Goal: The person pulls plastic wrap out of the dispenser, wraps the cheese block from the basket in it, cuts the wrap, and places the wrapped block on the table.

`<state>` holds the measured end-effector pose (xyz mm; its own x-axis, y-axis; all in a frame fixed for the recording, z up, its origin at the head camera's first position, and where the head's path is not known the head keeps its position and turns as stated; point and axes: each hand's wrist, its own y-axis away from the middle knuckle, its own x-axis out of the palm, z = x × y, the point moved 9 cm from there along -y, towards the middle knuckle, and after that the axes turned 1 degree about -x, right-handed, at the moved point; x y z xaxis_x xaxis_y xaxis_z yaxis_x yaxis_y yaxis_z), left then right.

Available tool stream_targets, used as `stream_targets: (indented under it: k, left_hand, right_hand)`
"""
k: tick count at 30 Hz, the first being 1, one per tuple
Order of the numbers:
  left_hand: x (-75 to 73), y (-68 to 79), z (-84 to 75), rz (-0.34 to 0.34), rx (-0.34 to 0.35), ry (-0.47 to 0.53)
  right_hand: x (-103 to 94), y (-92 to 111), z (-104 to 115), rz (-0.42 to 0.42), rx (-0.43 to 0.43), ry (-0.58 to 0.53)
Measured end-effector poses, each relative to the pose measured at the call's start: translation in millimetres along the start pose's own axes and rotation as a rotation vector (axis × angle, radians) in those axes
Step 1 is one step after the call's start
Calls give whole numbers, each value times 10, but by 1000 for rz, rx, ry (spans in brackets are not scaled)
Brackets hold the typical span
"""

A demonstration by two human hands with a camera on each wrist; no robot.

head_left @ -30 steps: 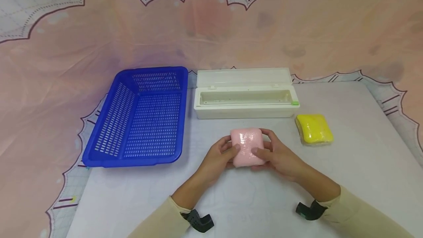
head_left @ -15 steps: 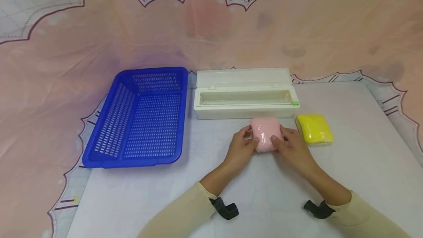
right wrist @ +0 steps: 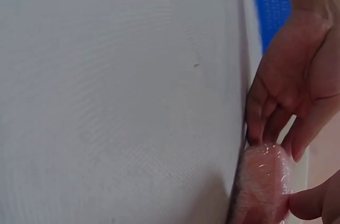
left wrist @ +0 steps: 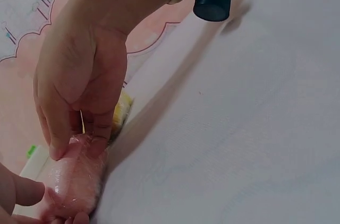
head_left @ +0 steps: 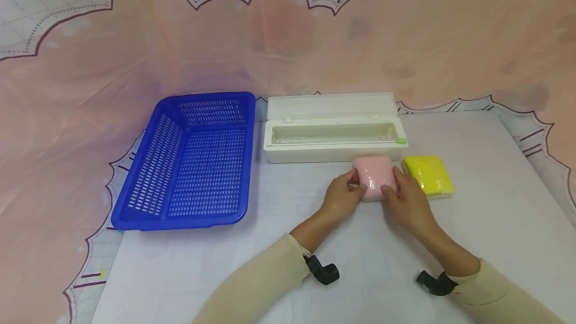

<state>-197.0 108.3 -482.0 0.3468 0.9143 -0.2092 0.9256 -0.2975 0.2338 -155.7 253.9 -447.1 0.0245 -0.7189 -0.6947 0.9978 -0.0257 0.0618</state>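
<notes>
Between both hands is a pink plastic-wrapped block (head_left: 375,178), rounded at the corners and shiny, perhaps modelling clay. My left hand (head_left: 340,199) pinches its left side, thumb on top. On the opposite side my right hand (head_left: 410,207) pinches it in the same way. In the left wrist view the pink block (left wrist: 73,179) is low against the white cloth; whether it bears on the cloth or hangs just above, I cannot tell. A similar yellow plastic-wrapped block (head_left: 428,176) lies just right of my right hand, partly covered by its fingers.
Behind the hands stands a long white box (head_left: 333,154) with its lid raised and a green tab at its right end. A blue slotted basket (head_left: 249,174) sits at the left. White cloth (head_left: 202,274) covers the table, and a patterned curtain (head_left: 292,49) hangs behind.
Both hands have carried the pink block rightward and away from me, toward the yellow block and the front of the white box. Their grip looks the same.
</notes>
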Motion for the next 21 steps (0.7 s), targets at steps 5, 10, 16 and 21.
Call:
stream_targets:
  k: [5, 10, 16, 21]
  left_hand:
    - [-12, 16, 14, -16, -15, -16]
    - [-1, 22, 35, -12, -24, 17]
    - [-10, 44, 50, -4, -29, 34]
    - [-29, 57, 46, 4, -12, 32]
  right_hand:
    - [26, 4, 6, 7, -6, 32]
    - [53, 4, -2, 44, 18, 43]
    - [56, 3, 7, 47, 7, 34]
    - [72, -3, -7, 69, 16, 38]
